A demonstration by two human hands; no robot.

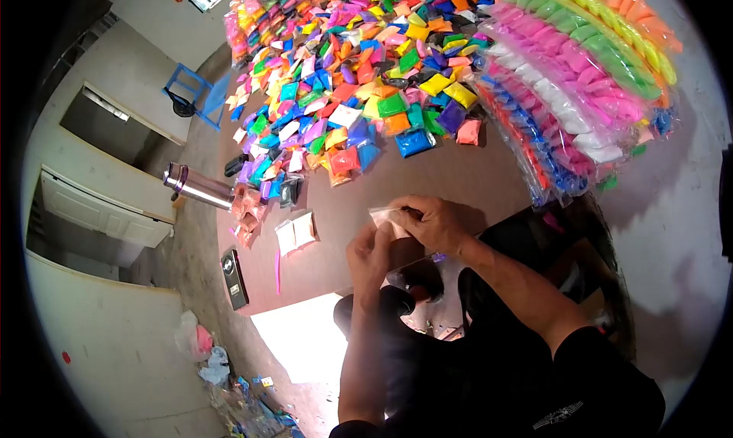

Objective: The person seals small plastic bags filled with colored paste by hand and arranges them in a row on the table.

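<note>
Close to the table's front edge, my left hand [369,253] and my right hand [434,223] meet over a small clear packet [379,214] with pale peach contents. The fingers of both hands are closed on it, the right ones pinching its upper part; they cover much of the packet. To the left of my hands, a pair of cream-white packets [296,233] lies flat on the brown table [343,201]. A thin pink strip [277,272] rests beside them.
A heap of colourful packets [343,95] covers the far table. Long bags of packets [573,72] are stacked at right. A steel flask [200,188], salmon-coloured packets [249,207] and a phone [234,278] lie along the left edge. Plastic bags [215,364] sit on the floor.
</note>
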